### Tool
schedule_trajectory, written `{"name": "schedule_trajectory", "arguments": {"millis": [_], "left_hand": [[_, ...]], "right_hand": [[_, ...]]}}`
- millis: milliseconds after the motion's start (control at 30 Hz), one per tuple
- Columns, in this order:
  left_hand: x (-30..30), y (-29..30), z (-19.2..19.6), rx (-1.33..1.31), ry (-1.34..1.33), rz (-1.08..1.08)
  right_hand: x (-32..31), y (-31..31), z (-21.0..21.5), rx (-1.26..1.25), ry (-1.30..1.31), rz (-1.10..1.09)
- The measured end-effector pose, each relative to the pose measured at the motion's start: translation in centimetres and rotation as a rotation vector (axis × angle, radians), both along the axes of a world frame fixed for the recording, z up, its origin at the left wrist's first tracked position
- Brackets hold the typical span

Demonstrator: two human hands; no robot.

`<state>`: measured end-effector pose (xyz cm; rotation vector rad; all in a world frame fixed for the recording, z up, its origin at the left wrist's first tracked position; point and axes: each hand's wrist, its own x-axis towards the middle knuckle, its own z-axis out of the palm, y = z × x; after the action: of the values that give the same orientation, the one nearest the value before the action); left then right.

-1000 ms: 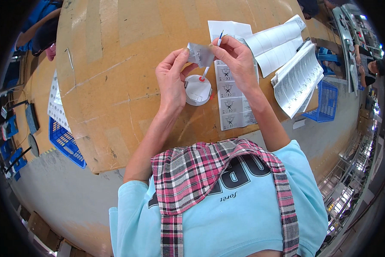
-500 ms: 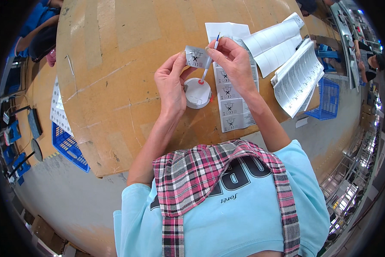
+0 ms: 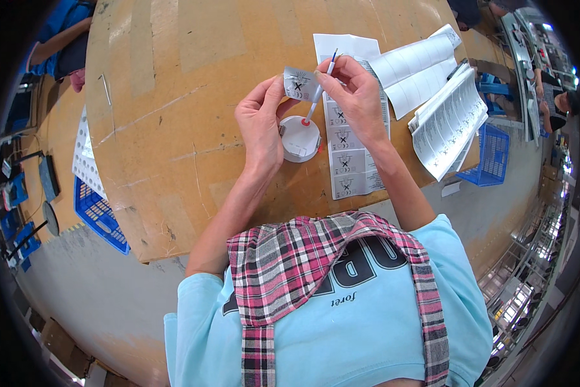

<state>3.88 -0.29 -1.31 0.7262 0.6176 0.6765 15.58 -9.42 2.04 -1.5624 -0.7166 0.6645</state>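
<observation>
My left hand (image 3: 261, 122) pinches the left edge of a small silver sticker label (image 3: 299, 84) printed with dark symbols. At the label's right edge, the thumb and fingers of my right hand (image 3: 356, 97) are closed on it. The label is raised above the table. Below it lies a round white device (image 3: 300, 143) with a red ring near its upper rim. From that ring a thin white cable-like rod (image 3: 313, 107) with a blue end slants up past my right fingers; whether they grip it too, I cannot tell.
Beside my right hand lies a sheet of similar labels (image 3: 345, 151). Further right are a white sheet (image 3: 419, 68) and a stack of printed sheets (image 3: 449, 122). Blue baskets stand beyond the table (image 3: 167, 129) on the left (image 3: 103, 216) and right (image 3: 490, 155). People sit at the far sides.
The label and both hands hold almost the same pose. The view has shifted slightly, and the person at the far left has moved an arm.
</observation>
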Motion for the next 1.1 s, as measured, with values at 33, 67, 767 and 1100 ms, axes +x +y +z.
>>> {"name": "schedule_trajectory", "arguments": {"millis": [33, 67, 767, 1100], "left_hand": [[0.0, -0.1, -0.1, 0.022, 0.010, 0.002], [0.0, -0.1, -0.1, 0.042, 0.020, 0.004], [-0.2, -0.6, 1.0, 0.082, -0.032, 0.094], [-0.1, 1.1, 0.0, 0.016, 0.110, -0.059]], "right_hand": [[-0.1, 0.1, 0.0, 0.011, -0.003, -0.022], [-0.3, 0.2, 0.1, 0.022, -0.005, -0.043], [-1.6, 1.3, -0.3, 0.053, 0.139, -0.111], [-1.2, 1.7, -0.7, 0.029, 0.035, -0.185]]}}
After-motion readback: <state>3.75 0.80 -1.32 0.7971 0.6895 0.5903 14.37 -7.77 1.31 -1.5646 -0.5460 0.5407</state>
